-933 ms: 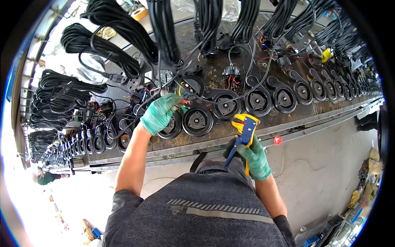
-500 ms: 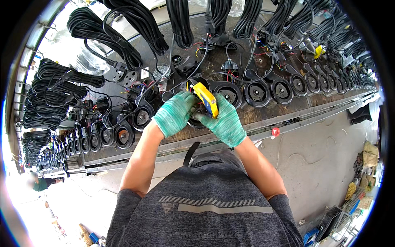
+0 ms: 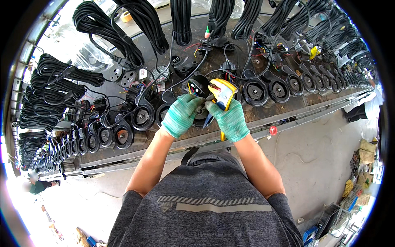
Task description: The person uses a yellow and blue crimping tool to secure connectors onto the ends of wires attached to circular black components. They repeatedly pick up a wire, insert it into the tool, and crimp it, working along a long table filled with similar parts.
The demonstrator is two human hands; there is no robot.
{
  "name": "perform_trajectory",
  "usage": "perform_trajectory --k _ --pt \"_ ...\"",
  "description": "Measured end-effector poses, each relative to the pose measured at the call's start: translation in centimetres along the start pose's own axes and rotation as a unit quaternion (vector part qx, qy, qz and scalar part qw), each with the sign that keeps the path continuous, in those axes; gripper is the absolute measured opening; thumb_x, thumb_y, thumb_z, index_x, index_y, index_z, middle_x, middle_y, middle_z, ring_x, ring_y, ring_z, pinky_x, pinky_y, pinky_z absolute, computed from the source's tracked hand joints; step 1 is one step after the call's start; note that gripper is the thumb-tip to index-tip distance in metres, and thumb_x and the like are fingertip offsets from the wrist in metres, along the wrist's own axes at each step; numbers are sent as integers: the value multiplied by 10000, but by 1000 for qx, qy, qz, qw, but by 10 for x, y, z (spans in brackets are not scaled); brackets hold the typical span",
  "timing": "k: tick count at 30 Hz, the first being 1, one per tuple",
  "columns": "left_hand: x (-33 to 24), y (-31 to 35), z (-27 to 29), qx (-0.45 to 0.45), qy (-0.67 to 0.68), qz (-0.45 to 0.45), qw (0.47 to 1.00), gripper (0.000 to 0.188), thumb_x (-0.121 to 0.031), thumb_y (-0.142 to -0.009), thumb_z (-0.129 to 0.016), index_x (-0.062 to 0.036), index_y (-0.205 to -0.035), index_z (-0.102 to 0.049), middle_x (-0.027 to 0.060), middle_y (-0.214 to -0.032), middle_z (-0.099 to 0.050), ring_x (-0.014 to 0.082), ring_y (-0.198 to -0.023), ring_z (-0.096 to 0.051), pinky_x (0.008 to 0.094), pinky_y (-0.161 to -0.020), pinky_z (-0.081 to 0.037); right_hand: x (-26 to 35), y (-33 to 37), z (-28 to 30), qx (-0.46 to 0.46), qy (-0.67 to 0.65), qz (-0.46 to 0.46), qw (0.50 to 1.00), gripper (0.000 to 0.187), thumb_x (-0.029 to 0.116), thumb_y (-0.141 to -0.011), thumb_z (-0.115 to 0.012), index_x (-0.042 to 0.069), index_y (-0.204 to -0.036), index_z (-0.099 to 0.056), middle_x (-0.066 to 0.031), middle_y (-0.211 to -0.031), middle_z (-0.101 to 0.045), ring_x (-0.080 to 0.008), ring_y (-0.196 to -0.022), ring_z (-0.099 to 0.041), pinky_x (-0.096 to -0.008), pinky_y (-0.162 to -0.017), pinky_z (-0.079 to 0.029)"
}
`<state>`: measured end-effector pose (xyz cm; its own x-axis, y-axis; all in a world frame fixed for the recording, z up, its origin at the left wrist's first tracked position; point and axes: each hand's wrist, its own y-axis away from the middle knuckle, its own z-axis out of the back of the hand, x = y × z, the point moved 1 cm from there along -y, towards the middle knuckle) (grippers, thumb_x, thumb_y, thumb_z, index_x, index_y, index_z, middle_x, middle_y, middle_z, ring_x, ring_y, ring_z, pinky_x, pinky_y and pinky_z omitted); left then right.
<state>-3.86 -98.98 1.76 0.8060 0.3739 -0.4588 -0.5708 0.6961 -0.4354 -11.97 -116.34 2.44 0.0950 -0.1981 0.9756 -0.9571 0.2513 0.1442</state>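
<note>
My right hand [image 3: 230,121], in a green glove, is closed round a yellow hand tool [image 3: 225,95] with pale and blue parts that looks like a wire stripper. Its jaw end points up and left, and a yellow handle shows below the palm. Also gloved in green, my left hand [image 3: 181,115] has its fingertips pinched close to the right fingers; what lies between them is too small to name. Just beyond the fingers lies an open black round housing [image 3: 198,83] with coloured wires inside. A black wheel-like part [image 3: 200,117] is partly hidden under my hands.
Black wheel-like parts with arms [image 3: 255,91] line the bench's near edge on both sides. Coiled black cables [image 3: 181,24] hang or lie along the far side. Loose wires and small motors [image 3: 227,66] sit between. A red knob [image 3: 273,130] is at the bench's front rail.
The yellow tool has turned in my right hand, so its pale side and lower handle now show. My left hand has shifted slightly right and down, fingers pinched. The view has moved a little.
</note>
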Motion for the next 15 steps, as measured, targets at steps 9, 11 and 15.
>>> perform_trajectory --k 9,11,15 --pt "-3 6 -6 -83 165 71 980 197 -123 -1041 -558 13 -1151 -649 157 -1073 -619 321 -956 -633 371 -876 -510 -13 20 26 21 -225 -123 966 436 318 -965 -710 14 -1257 -599 -140 -1083 -720 -261 -976 -719 -404 -874 -598" --pt "-1 6 -10 -102 165 65 979 178 -91 -1015 -574 9 -1146 -644 183 -1053 -616 375 -944 -619 405 -865 -509 -11 30 22 30 -165 -112 979 541 426 -977 -697 31 -1326 -573 -132 -1116 -708 -245 -1002 -710 -379 -896 -587" --pt "6 7 -16 -113 152 57 980 169 -70 -1000 -586 1 -1142 -644 187 -1028 -621 398 -911 -617 422 -829 -517 -10 42 20 85 -151 -131 976 549 445 -1005 -653 41 -1363 -557 -129 -1072 -709 -253 -966 -716 -381 -839 -599"
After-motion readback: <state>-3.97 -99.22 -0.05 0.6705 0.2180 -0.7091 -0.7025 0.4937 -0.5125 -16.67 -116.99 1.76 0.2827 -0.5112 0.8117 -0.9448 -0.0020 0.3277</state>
